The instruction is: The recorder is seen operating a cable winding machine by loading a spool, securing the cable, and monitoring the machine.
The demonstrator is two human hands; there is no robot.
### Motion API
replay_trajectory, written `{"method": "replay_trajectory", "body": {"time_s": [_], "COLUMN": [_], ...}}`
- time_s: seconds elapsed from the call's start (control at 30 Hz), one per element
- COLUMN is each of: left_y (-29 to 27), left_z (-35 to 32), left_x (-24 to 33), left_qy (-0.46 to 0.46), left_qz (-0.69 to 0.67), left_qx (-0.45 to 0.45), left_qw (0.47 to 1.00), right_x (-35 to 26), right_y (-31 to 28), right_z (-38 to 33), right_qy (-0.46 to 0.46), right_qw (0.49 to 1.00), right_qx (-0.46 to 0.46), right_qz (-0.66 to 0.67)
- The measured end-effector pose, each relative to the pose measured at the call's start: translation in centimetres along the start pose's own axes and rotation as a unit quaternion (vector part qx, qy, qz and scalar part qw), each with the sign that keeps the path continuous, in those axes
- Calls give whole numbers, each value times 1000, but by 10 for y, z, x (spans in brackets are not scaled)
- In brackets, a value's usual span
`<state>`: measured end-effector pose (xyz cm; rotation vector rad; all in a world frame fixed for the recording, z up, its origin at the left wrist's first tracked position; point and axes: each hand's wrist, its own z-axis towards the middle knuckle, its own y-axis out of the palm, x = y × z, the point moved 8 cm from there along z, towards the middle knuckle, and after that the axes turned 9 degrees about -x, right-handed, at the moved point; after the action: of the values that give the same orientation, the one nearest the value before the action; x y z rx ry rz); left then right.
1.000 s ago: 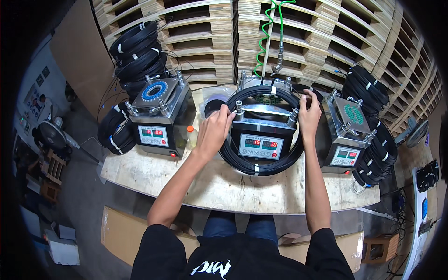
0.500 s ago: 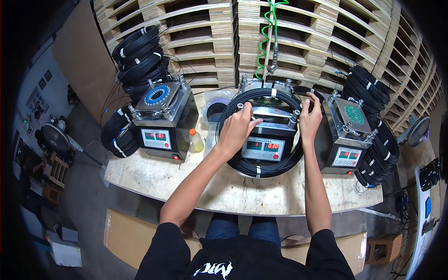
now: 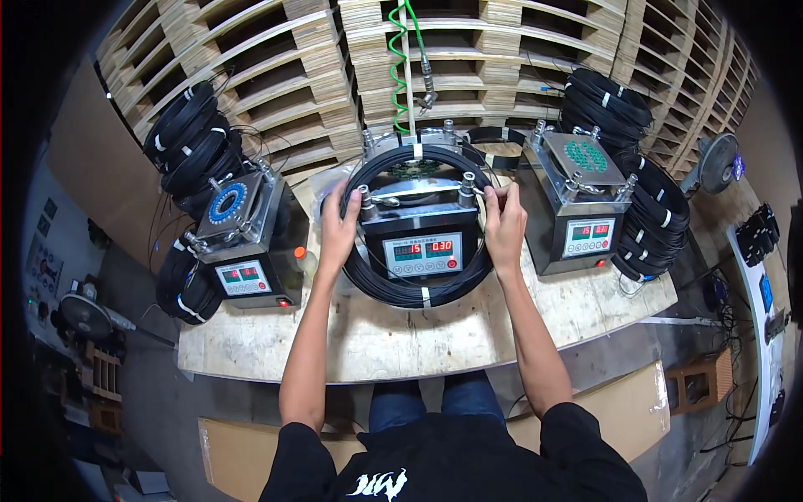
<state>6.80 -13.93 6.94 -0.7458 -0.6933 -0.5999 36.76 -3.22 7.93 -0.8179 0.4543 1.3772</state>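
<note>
A large coil of black cable (image 3: 386,287), bound with white ties, stands tilted around the front of the middle metal machine (image 3: 424,253). My left hand (image 3: 338,226) grips the coil's left side, with the thumb near a metal post on the machine. On the opposite side my right hand (image 3: 505,227) is closed around the coil's edge, next to the other front post. Inside the ring, the machine's panel with red digits and round buttons stays visible. The coil partly hides the machine's sides.
Similar machines stand left (image 3: 248,238) and right (image 3: 577,201), with stacked black coils (image 3: 188,138) beside them. A small bottle with an orange cap (image 3: 300,253) is by the left machine. Wooden pallets (image 3: 535,50) rise behind the bench (image 3: 251,351); a green coiled hose (image 3: 396,67) hangs there.
My left hand has moved from the front post, inside the ring, out to the coil's left side. The right hand has lowered along the right side. The head view has shifted.
</note>
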Motion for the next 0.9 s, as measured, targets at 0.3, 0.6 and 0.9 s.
{"method": "replay_trajectory", "body": {"time_s": [0.3,0.6,0.9], "left_y": [7,13,10], "left_z": [-8,-7,-9], "left_x": [-14,-10,-10], "left_qy": [-36,-15,-12], "left_qz": [-40,-66,-70], "left_qx": [-33,-14,1], "left_qw": [998,998,997], "right_x": [-8,-6,12], "right_y": [-10,4,-4], "right_z": [13,3,7], "right_qy": [19,-116,41], "right_qw": [989,950,981], "right_qx": [-133,-174,-186], "right_qz": [-64,-230,-21]}}
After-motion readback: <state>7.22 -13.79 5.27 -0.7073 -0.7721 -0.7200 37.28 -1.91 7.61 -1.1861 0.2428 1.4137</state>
